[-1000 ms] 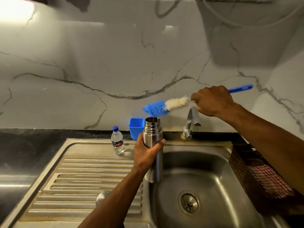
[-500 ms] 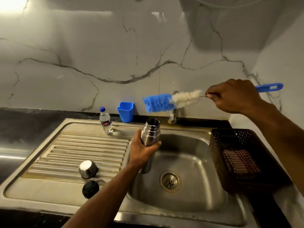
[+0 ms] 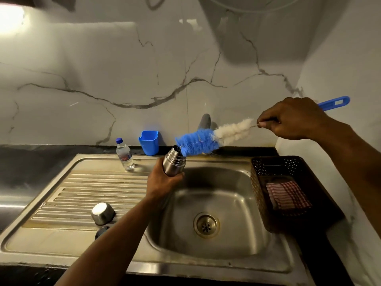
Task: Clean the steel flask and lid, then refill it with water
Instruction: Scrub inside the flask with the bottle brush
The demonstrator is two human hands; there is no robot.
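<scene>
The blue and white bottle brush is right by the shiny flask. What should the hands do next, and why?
Probably push the blue and white bottle brush down into the steel flask. The flask's mouth is open and tilted toward the brush, the blue tip is already at the rim, the left hand grips the flask over the steel sink, and the right hand holds the brush.

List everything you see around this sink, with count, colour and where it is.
steel flask: 1, silver, tilted over the sink basin
bottle brush: 1, blue and white, tip at the flask mouth
steel cup lid: 1, silver, on the drainboard
black stopper: 1, beside the cup lid
water bottle: 1, clear, blue cap, drainboard back
blue cup: 1, by the wall
basket: 1, dark, right of the sink
checked cloth: 1, red-white, in basket
left hand: holds flask
right hand: holds brush
</scene>
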